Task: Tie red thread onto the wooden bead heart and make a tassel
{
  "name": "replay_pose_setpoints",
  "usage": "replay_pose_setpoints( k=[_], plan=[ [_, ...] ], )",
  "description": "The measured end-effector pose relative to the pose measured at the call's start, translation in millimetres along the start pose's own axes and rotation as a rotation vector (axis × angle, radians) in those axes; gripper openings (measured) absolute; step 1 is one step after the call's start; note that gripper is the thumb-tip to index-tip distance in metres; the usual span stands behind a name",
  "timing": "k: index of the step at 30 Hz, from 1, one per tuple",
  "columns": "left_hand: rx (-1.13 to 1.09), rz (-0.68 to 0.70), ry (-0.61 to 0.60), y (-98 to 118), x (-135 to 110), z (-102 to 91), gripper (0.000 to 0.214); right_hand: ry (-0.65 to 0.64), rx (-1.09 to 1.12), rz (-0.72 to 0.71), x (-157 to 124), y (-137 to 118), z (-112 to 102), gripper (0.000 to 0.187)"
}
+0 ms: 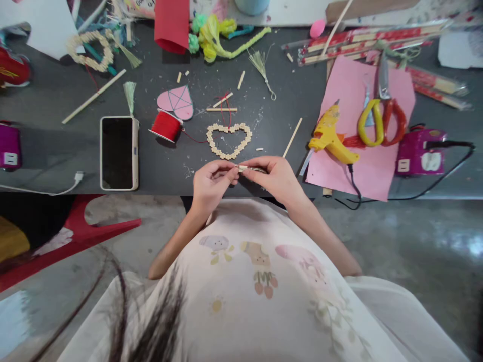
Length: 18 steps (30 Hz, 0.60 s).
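At the table's near edge my left hand (214,182) and my right hand (277,177) meet, fingertips pinched together. Between them is a short pale piece (243,167), like a cut bit of stick; some pale strands show under my right fingers, mostly hidden. Just beyond lies a heart-shaped frame (211,146) of small cream pieces, with a red cord loop (229,113) at its top. A red thread spool (166,125) sits to its left, beside a pink paper heart (179,102) wound with dark thread. Thin wooden sticks (292,138) lie around.
On the right, pink paper (328,173) carries a yellow glue gun (332,138) and scissors (383,100); its cord runs to a purple box (420,151). A phone (116,153) and white cable (56,192) lie left. Tassels (262,68), yellow pipe cleaners (215,37) and packaged sticks (362,42) lie farther back.
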<state>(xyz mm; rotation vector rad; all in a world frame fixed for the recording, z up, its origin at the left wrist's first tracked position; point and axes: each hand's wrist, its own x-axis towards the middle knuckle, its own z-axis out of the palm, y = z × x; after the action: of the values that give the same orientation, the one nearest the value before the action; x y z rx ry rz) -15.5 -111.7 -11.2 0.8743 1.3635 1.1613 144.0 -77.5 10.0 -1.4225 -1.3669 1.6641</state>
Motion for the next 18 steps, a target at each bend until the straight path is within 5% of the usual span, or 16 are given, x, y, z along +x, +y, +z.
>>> replay_pose_setpoints(
  k=[18],
  plan=[
    [0.029,-0.013,-0.032,-7.7,-4.6,1.4,0.025,-0.028,-0.177,-0.019,-4.4,-4.7,-1.6,0.019]
  ],
)
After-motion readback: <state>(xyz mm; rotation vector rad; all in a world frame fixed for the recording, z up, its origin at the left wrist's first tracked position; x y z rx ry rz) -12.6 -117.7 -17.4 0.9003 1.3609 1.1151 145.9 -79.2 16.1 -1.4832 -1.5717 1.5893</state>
